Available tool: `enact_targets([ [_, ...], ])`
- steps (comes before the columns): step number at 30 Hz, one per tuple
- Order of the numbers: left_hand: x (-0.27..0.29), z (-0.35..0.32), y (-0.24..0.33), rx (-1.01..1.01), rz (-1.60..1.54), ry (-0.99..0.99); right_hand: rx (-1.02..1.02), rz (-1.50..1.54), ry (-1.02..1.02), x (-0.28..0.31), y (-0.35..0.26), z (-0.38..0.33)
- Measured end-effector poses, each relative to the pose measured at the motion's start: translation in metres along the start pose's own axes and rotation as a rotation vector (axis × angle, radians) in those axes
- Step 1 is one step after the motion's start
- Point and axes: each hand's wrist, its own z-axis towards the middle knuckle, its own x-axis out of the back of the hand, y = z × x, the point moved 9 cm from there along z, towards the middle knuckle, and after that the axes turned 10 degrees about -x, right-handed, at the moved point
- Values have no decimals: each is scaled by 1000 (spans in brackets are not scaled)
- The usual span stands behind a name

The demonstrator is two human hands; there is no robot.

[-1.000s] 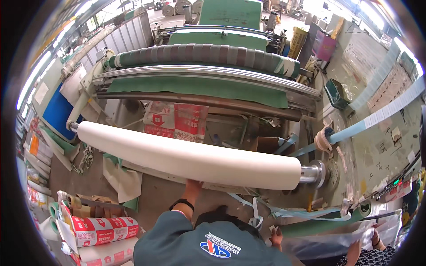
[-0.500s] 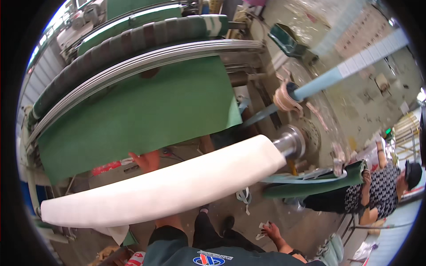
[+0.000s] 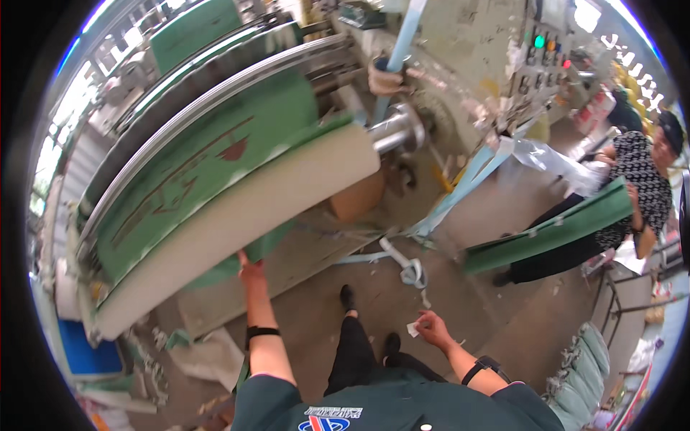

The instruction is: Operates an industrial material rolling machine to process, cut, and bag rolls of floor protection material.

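Note:
A long pale roll (image 3: 251,215) lies across a machine, its right end on a shiny metal shaft (image 3: 392,135). A green sheet (image 3: 187,165) with a dark red outlined marking comes down behind the roll, and part of it shows below. At the roll's underside, my left hand (image 3: 251,271) is closed at the edge of that lower part, one finger pointing up; the other fingers are partly hidden. Lower right, away from the machine, my right hand (image 3: 433,328) pinches a small white scrap (image 3: 412,329).
A metal bar (image 3: 208,108) curves over the sheet. Light blue strips (image 3: 453,190) run down to the floor near a white strap (image 3: 408,267). At the right a person (image 3: 636,172) holds a green rolled sheet (image 3: 550,233). A pale green bundle (image 3: 583,373) lies lower right.
My view has swung right. The green sheet hung loose behind the roll before; now it reaches the roll and shows below it. My left hand has come to the roll's near side.

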Motion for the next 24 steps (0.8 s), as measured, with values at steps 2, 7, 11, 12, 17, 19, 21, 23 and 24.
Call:
enact_targets([
  [2, -25, -57, 36, -23, 112, 160, 25, 99, 16, 3, -22, -19],
  [7, -18, -167, 62, 343, 573, -324, 152, 130, 28, -12, -144, -48],
  [11, -70, -225, 136, -228, 1355, -630, -30, 532, -13, -9, -181, -22],
  [12, -108, -230, 182, -580, 1451, -629, -6, 492, -14, 2, -207, -21],
  [17, -162, -182, 309, -1256, 1549, -389, 39, 692, -30, 11, -274, 44],
  [19, -121, -131, 333, -1282, 1615, -227, 33, 797, -73, 10, -309, 72],
  [21, -66, -94, 358, -1329, 1657, 31, 35, 916, 5, 19, -340, 96],
  [23, 21, -73, 397, -1420, 1455, 446, 53, 933, 50, 20, -357, 138],
  [24, 137, -47, 451, -1022, 1373, 744, 72, 958, 35, 0, -385, 160],
])
